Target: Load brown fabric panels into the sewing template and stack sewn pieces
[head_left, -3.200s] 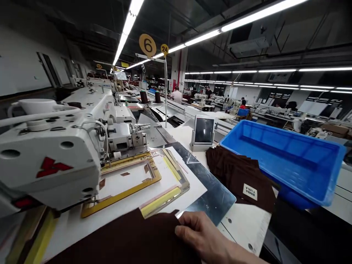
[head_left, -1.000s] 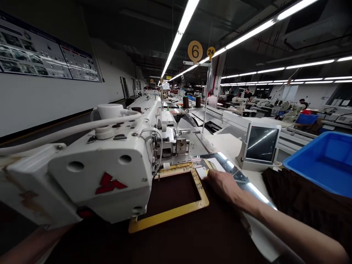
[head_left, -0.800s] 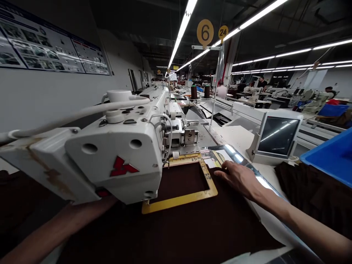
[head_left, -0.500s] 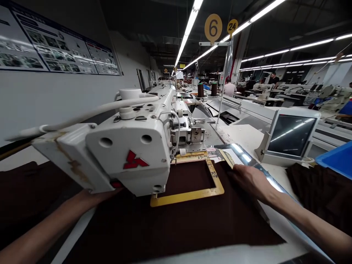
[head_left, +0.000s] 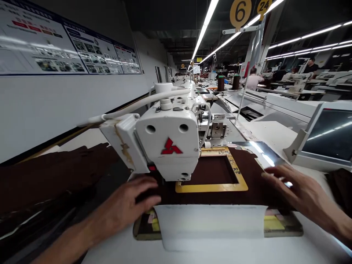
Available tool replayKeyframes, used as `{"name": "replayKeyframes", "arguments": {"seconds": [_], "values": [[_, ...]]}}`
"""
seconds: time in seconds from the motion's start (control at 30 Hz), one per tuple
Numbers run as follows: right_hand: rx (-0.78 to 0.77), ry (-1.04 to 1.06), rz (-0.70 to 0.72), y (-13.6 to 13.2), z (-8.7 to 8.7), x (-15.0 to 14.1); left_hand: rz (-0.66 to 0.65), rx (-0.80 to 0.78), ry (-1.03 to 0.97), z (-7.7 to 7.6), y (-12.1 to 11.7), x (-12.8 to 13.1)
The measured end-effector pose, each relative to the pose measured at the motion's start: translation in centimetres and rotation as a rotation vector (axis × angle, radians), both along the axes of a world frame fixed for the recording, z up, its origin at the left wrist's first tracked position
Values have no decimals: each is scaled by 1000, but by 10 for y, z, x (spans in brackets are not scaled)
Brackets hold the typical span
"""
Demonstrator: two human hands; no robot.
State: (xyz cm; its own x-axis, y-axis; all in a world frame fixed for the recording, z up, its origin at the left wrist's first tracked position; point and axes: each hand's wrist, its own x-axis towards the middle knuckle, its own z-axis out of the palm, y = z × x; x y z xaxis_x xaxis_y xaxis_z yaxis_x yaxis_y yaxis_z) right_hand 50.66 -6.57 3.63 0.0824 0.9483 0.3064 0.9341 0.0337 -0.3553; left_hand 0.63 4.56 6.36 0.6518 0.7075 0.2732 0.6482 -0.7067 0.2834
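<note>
Dark brown fabric (head_left: pixel 220 198) lies beneath the sewing machine head (head_left: pixel 167 146), with a yellow rectangular frame (head_left: pixel 214 188) flat on top of it. To the left of the machine head is my left hand (head_left: pixel 132 201), its thumb and fingers apart at the fabric's near left edge. My right hand (head_left: pixel 294 183) is at the fabric's right edge, fingers loosely bent with gaps between them; fingertip contact with the cloth is hard to make out. In front of the fabric, a white sheet (head_left: pixel 211 223) covers the middle of a dark-edged board (head_left: pixel 288 229) bearing yellow patches.
A control screen (head_left: pixel 327 135) stands at the right. More brown fabric (head_left: pixel 55 172) is piled on the left, and some (head_left: pixel 342 187) lies at the right edge. Thread cones (head_left: pixel 221 83) and a pole (head_left: pixel 244 91) stand behind the machine. A person (head_left: pixel 254 80) sits farther back.
The fabric's near edge has moved away from me, exposing the white sheet and board. My left hand has come out from behind the machine head. The view has shifted left.
</note>
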Motion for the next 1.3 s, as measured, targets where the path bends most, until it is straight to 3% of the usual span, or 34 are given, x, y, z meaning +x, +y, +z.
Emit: {"name": "replayKeyframes", "arguments": {"seconds": [0.1,0.2,0.37,0.47,0.53,0.67,0.77,0.83,1.03,1.17,1.3], "values": [[-58,-55,240,-33,-1,-24,-84,-80,90,-3,-24,9],[-12,-181,363,-41,-6,-49,-157,-42,112,-2,-33,27],[113,-210,357,-20,0,-63,-217,308,-6,-3,-18,41],[318,-209,365,-14,7,-57,-238,391,-65,-6,-14,35],[349,-223,418,-20,7,-51,-280,411,-70,-9,-17,28],[141,-289,502,-49,-10,-37,-302,290,14,-18,-35,8],[-7,-358,472,-69,-24,-31,-270,167,72,-24,-46,-4],[-16,-379,437,-75,-30,-29,-246,132,95,-24,-50,-8],[-16,-434,366,-59,-35,-23,-221,210,102,-17,-49,15],[126,-414,358,-41,-20,-40,-208,271,86,-14,-45,44],[236,-419,481,-29,-1,-65,-297,393,10,-14,-36,53]]}}
